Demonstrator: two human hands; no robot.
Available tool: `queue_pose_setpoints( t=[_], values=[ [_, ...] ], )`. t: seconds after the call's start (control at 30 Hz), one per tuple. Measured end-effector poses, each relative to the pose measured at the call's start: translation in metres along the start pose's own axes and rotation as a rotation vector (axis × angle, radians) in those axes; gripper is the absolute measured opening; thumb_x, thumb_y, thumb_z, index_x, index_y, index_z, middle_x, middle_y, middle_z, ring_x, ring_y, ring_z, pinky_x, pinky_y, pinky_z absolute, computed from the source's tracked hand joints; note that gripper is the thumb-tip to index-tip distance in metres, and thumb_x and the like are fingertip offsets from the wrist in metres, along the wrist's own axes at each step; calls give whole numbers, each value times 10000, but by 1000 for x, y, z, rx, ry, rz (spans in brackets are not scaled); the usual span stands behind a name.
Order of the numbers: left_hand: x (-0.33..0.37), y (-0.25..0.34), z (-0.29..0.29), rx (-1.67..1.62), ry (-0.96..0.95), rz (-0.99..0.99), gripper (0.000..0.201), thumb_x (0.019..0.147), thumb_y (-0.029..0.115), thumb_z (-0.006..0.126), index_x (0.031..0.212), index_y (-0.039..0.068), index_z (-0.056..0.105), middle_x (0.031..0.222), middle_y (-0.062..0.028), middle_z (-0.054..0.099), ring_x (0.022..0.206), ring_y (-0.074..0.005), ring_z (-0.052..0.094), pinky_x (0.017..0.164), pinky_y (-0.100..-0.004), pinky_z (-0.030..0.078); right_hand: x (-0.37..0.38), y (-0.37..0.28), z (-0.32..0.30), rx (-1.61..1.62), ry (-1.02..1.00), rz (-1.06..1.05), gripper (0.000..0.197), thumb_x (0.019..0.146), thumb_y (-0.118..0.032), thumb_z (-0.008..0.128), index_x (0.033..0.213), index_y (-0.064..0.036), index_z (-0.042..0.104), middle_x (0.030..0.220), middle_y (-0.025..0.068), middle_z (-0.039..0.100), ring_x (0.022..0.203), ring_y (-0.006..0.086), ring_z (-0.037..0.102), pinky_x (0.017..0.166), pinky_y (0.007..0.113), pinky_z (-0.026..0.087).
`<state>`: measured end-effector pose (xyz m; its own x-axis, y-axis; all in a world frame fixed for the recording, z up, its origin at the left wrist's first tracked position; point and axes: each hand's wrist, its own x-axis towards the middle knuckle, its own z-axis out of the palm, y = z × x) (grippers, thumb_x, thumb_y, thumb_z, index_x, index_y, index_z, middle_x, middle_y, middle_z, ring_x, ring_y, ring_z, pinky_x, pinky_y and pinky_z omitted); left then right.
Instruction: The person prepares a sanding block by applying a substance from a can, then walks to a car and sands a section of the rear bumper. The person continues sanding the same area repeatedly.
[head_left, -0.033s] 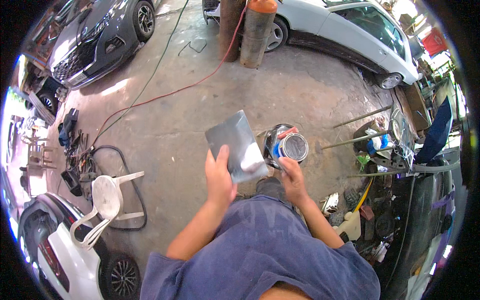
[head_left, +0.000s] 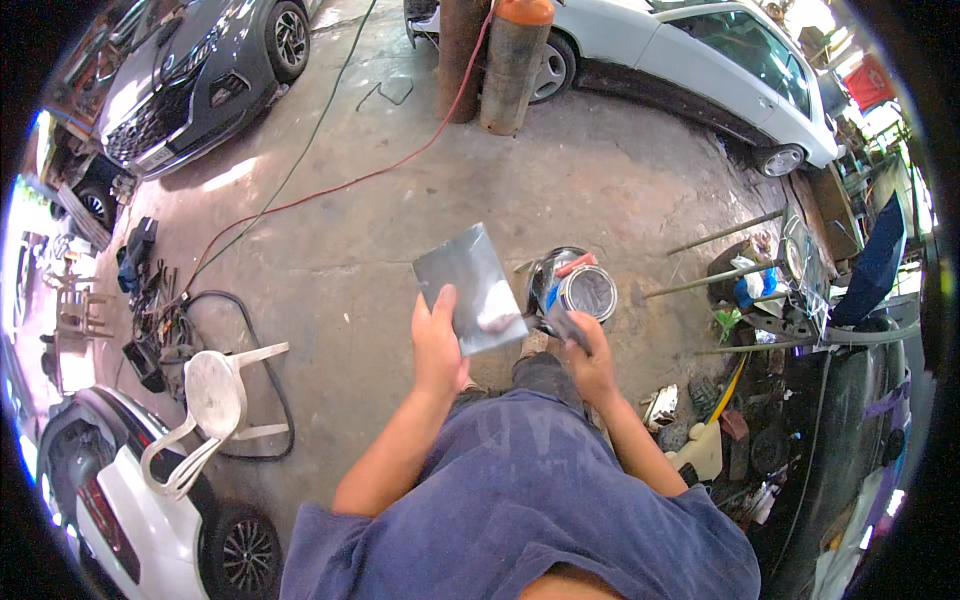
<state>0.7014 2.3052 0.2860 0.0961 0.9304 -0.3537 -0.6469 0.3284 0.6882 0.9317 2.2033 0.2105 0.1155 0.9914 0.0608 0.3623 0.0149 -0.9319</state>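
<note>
The left hand (head_left: 437, 338), thumb on top, grips a shiny grey sheet (head_left: 474, 288) above the floor (head_left: 345, 345) by one side, so a loosened hold could tip it, while the right hand (head_left: 593, 362), fingers closed, pinches a dark block (head_left: 566, 326) near the can (head_left: 590, 293).

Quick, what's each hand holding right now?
Left hand: closed, holding a shiny grey plate.
Right hand: closed, holding a small dark piece.

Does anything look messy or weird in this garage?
Yes: over on the left, what looks like a heap of dark cables lies tangled near the white plastic chair, not neatly coiled. The grey sheet in the left hand shows no clear damage.
</note>
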Motion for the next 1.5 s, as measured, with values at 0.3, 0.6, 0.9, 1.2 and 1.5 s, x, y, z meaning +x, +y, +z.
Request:
queue_pose_setpoints(
  t=[0.3, 0.6, 0.9, 1.2, 1.5],
  values=[
    [31, -49, 23, 8, -85, -178, 339, 1037, 224, 516, 1313, 29, 503, 1225, -102, 642, 1080, -229, 651, 955, -410, 524, 93, 0, -37, 1523, 379, 406, 421, 1046, -201, 438, 1418, -7, 448, 1409, 155, 553, 1313, 315, 522, 1138, 491, 380],
    [56, -117, 78, 89, -126, -444, 378, 1038, 191, 524, 1364, 5, 477, 1246, -108, 630, 1101, -214, 636, 969, -381, 513, 147, 48, -38, 1584, 113, 609, 475, 1078, -360, 348, 1393, -24, 462, 1371, 146, 568, 1293, 310, 525, 1128, 477, 385],
    [111, -182, 79, 278, 293, -304, 345, 1029, 174, 536, 1315, -18, 518, 1218, -120, 636, 1070, -236, 645, 950, -399, 523, 205, 276, -141, 620, 51, 838, 299, 1006, -300, 571, 1215, -86, 575, 1146, 40, 648, 1057, 170, 620, 880, 338, 502],
    [125, -223, 50, 414, 580, -327, 403, 1011, 239, 558, 1334, 7, 495, 1226, -114, 618, 1088, -262, 635, 936, -421, 525, 252, 581, -138, -157, -305, 1257, 460, 865, -402, 716, 1170, -84, 584, 1031, 71, 651, 892, 190, 632, 737, 379, 513],
    [122, -231, 39, 392, 758, -314, 401, 1014, 240, 556, 1339, 14, 491, 1238, -113, 611, 1098, -263, 630, 936, -428, 520, 270, 597, -77, 394, -32, 1627, 644, 815, -546, 748, 1264, -120, 570, 1130, 98, 668, 995, 260, 656, 876, 469, 493]
  ],
)
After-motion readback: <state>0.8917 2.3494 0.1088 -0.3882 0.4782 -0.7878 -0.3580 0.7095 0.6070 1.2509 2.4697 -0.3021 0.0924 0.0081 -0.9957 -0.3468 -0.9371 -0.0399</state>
